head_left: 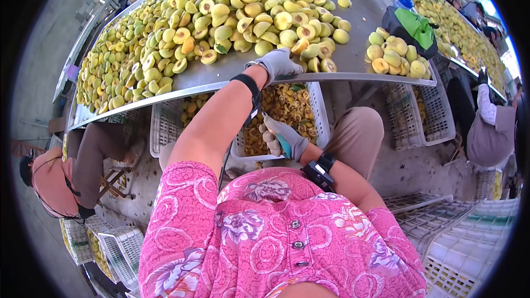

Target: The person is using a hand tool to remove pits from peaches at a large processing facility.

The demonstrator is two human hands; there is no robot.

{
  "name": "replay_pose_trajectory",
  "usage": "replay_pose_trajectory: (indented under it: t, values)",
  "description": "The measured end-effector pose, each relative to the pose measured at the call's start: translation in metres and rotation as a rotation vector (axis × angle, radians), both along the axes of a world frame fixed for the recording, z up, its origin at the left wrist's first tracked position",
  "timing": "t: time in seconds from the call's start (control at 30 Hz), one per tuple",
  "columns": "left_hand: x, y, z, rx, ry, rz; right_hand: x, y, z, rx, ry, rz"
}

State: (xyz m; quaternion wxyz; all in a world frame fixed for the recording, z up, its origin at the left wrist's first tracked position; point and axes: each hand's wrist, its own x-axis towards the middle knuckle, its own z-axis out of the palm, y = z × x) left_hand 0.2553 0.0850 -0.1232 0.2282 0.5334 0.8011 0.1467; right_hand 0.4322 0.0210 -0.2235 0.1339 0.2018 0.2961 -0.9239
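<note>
My left hand [280,64], in a grey glove, reaches over the table's front edge to the pile of halved yellow-green fruit [221,19]. Its fingers stretch to the right, close beside a cut fruit half [301,46]; their undersides are hidden. Below the edge, my right hand [285,137], gloved in grey and teal, is closed round what looks like a small knife [264,115]. Only a thin tip of it shows. Under that hand stands a white plastic crate [322,111] holding many fruit pieces [287,102] with brown centres.
The metal table [361,27] spans the front. At its right lie a small fruit heap [395,55] and a dark bag with a green cloth [415,26]. Crates [417,113] stand below and behind on the right [458,248]. A person [55,182] sits at left, another [491,127] at right.
</note>
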Motion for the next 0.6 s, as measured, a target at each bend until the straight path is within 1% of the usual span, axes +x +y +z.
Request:
replay_pose_trajectory:
  t: [0.03,0.1,0.2,0.3,0.33,0.37,0.4,0.43,0.47,0.5,0.53,0.57,0.6]
  values:
    - [-0.002,0.004,0.002,-0.039,0.025,-0.022,0.0,0.0,0.002,-0.005,0.002,-0.003]
    - [-0.003,0.008,0.002,-0.085,-0.007,-0.024,-0.003,0.0,0.005,0.012,-0.016,-0.006]
    - [-0.003,0.013,-0.003,-0.146,-0.012,0.029,-0.008,-0.004,0.006,0.003,-0.05,0.02]
    - [-0.01,0.011,-0.016,-0.094,-0.018,0.024,-0.006,-0.006,0.005,0.054,-0.003,0.009]
    - [-0.013,0.007,-0.022,-0.037,0.013,0.079,-0.004,-0.006,0.009,0.052,0.002,0.004]
    - [-0.019,0.003,-0.026,-0.038,0.02,0.075,-0.001,-0.005,0.013,0.14,0.017,-0.029]
    - [-0.021,-0.008,-0.024,0.069,-0.081,0.176,0.002,-0.004,0.016,0.228,0.032,-0.059]
    - [-0.022,-0.017,-0.022,0.179,-0.18,0.279,0.004,-0.003,0.016,0.227,0.04,-0.056]
    - [-0.024,-0.024,-0.019,0.254,-0.276,0.328,0.006,-0.003,0.016,0.293,0.056,-0.121]
    - [-0.022,-0.033,-0.016,0.258,-0.267,0.34,0.007,-0.003,0.017,0.358,0.073,-0.182]
    - [-0.018,-0.044,-0.015,0.485,-0.687,0.398,0.008,-0.002,0.028,0.434,0.056,-0.19]
    - [-0.015,-0.057,-0.014,0.719,-1.107,0.44,0.004,-0.002,0.028,0.436,0.067,-0.172]
    - [-0.015,-0.07,-0.013,0.8,-1.198,0.428,0.001,-0.004,0.033,0.531,0.102,-0.235]
